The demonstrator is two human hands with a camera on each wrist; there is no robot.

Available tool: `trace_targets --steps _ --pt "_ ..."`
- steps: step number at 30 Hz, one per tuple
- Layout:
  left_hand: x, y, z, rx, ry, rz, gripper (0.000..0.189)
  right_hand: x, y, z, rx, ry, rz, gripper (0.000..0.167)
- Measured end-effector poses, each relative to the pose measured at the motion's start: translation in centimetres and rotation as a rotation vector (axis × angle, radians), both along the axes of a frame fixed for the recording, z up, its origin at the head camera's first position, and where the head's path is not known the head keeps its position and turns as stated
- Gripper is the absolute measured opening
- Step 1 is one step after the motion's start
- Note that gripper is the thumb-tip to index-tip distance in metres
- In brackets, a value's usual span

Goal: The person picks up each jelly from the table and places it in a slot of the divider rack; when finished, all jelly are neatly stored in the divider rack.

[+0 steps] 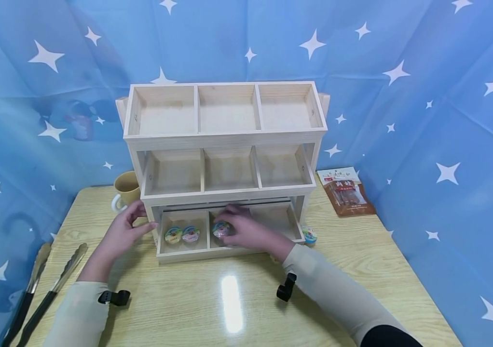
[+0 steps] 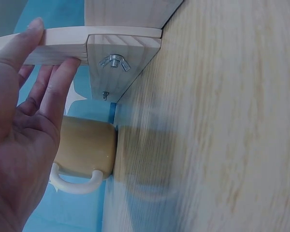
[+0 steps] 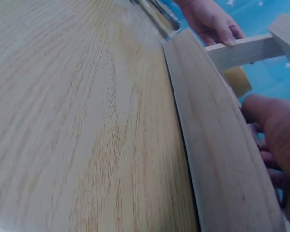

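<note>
A three-tier wooden shelf (image 1: 225, 139) with divided trays stands on the table. At its left side, my left hand (image 1: 120, 231) holds an upright post (image 2: 63, 48), thumb on one face and fingers on the other in the left wrist view. My right hand (image 1: 246, 229) reaches into the bottom tray's middle compartment and grips a small jelly cup (image 1: 220, 229) from above. Two more jelly cups, a yellowish one (image 1: 173, 235) and a pinkish one (image 1: 191, 234), lie side by side in the left compartment. In the right wrist view, the tray's front board (image 3: 217, 130) hides the held cup.
A tan mug (image 1: 127, 187) with a white handle stands behind the left hand. Black-handled tongs (image 1: 51, 294) lie at the table's left. Another jelly cup (image 1: 309, 235) sits by the shelf's right foot. A brown snack packet (image 1: 347, 193) lies at the back right, near the blue star curtain (image 1: 424, 120).
</note>
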State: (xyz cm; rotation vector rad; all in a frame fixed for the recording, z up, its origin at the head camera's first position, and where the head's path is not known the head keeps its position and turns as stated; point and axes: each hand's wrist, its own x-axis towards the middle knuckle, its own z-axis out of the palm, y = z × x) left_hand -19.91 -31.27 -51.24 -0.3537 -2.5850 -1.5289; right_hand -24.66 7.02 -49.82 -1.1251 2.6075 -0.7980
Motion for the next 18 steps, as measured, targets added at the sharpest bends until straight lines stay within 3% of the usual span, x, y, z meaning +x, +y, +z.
trace_targets --steps 8,18 --pt "-0.04 0.01 -0.07 0.002 0.001 -0.003 0.057 -0.32 -0.33 -0.72 0.047 0.094 0.011 0.055" --pt "0.19 0.1 0.25 0.003 -0.015 0.004 0.056 -0.38 -0.45 -0.96 0.096 0.122 0.029 0.053"
